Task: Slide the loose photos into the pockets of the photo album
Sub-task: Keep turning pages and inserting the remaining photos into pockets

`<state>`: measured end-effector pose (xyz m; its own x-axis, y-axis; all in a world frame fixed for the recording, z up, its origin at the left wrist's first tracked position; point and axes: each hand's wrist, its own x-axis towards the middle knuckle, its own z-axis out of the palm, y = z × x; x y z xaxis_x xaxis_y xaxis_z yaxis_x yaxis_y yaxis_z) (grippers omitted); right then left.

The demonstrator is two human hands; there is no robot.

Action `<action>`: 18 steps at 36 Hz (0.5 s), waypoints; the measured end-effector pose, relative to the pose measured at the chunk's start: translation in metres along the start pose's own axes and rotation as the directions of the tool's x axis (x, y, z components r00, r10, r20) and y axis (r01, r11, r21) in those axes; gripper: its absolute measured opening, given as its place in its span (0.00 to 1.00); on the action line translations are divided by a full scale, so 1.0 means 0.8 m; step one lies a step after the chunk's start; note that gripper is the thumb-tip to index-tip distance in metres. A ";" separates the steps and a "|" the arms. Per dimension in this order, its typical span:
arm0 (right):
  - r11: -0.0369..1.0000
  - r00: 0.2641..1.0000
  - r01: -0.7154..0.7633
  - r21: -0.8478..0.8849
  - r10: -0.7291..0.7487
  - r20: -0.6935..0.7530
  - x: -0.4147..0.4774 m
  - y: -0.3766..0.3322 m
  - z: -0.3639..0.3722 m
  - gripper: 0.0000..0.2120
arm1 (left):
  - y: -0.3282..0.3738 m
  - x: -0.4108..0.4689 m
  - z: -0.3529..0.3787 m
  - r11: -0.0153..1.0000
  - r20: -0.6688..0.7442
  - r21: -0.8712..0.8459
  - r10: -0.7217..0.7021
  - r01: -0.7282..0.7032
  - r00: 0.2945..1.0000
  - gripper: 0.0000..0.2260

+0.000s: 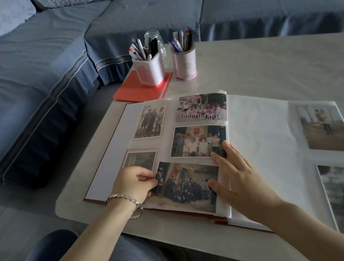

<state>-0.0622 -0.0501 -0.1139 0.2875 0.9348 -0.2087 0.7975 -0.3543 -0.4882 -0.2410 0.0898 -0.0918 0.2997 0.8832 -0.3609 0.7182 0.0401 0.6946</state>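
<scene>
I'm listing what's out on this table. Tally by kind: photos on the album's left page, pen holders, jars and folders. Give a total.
Photos on the left page: 5
Pen holders: 2
Glass jar: 1
Red folder: 1
Total: 9
</scene>
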 end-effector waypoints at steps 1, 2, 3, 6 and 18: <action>1.000 1.000 -0.001 0.000 0.001 -0.001 0.000 0.000 0.000 0.37 | 0.000 0.001 -0.001 1.000 0.001 -0.018 -0.007 0.007 1.000 0.07; 1.000 1.000 0.000 0.001 0.000 -0.003 0.000 0.000 0.001 0.37 | 0.000 0.001 -0.002 0.999 0.001 -0.035 -0.012 0.012 1.000 0.07; 1.000 1.000 0.002 -0.001 -0.002 -0.005 0.000 0.000 0.002 0.37 | 0.000 0.001 -0.002 0.999 0.000 -0.051 -0.017 0.017 1.000 0.07; 1.000 1.000 0.001 -0.018 -0.001 0.005 0.000 0.000 0.001 0.37 | 0.000 0.001 -0.002 0.994 -0.007 -0.104 -0.039 0.038 0.999 0.07; 1.000 1.000 -0.012 -0.023 0.012 0.023 -0.001 -0.003 -0.002 0.38 | -0.001 -0.005 0.009 0.960 -0.087 -0.270 -0.102 0.075 0.991 0.11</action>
<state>-0.0636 -0.0503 -0.1114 0.2853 0.9295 -0.2339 0.8059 -0.3647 -0.4663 -0.2382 0.0830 -0.0960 0.1692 0.9116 -0.3746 0.5425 0.2312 0.8076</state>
